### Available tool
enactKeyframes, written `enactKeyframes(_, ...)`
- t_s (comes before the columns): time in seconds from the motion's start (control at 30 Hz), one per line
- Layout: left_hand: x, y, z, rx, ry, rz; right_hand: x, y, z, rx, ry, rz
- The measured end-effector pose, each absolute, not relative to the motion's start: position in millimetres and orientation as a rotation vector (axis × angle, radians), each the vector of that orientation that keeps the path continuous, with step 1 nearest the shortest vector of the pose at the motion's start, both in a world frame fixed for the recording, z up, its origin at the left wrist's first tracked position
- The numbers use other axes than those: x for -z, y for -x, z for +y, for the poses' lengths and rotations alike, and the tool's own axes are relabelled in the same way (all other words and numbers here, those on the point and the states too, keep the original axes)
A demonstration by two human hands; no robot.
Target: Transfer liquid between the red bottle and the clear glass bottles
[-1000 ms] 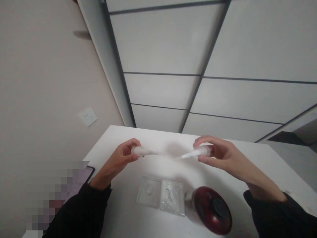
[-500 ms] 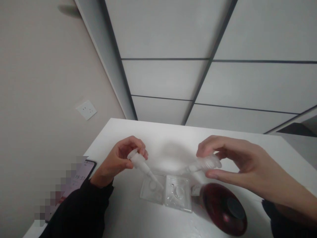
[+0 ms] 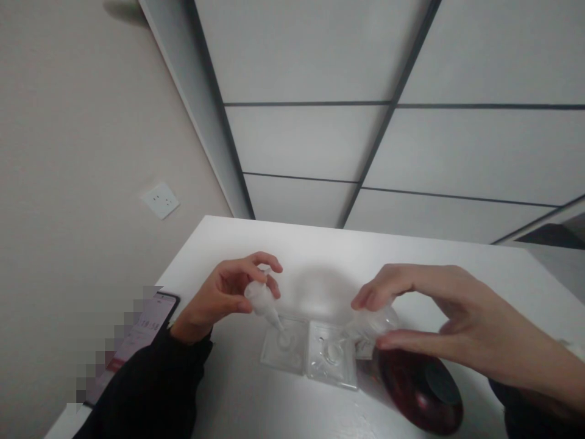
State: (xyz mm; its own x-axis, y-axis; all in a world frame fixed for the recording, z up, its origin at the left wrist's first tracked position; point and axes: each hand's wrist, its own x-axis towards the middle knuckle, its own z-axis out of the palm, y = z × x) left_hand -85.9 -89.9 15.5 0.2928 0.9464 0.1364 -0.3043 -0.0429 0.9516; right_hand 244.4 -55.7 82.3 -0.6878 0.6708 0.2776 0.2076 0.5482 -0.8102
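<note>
My left hand pinches a small white dropper bottle between thumb and fingers. Its narrow tip points down over the round well in the left clear plastic case. Between the thumb and fingers of my right hand is a clear squeeze bottle, tilted to the left with its nozzle above the right clear plastic case. Something round and transparent shows inside that case. Both cases lie side by side on the white table. Whether any liquid leaves either tip I cannot tell.
A dark red, rounded object with a dark round spot stands below my right hand. A phone lies at the table's left edge, by the wall with a socket. White panelled doors rise behind the table.
Both bottles have come lower and closer to the cases. The left one is now tipped more steeply, its tip over the left case's well. My right hand has shifted slightly left.
</note>
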Motion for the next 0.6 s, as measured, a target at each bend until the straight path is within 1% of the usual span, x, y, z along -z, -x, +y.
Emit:
enactKeyframes(0.27,-14.5,88.1,-86.8,-1.08,-1.275,0.686,-83.5,-240.3,-53.9,-1.048,0.516,-2.273)
enactKeyframes(0.4,-13.8,88.2,-84.7,-0.997,-1.353,0.598,-83.1,-240.9,-53.2,-1.096,0.481,-2.313)
enactKeyframes(0.6,-14.7,88.0,-84.4,-0.849,-1.458,0.625,-80.7,-237.7,-52.1,-1.171,0.45,-2.403)
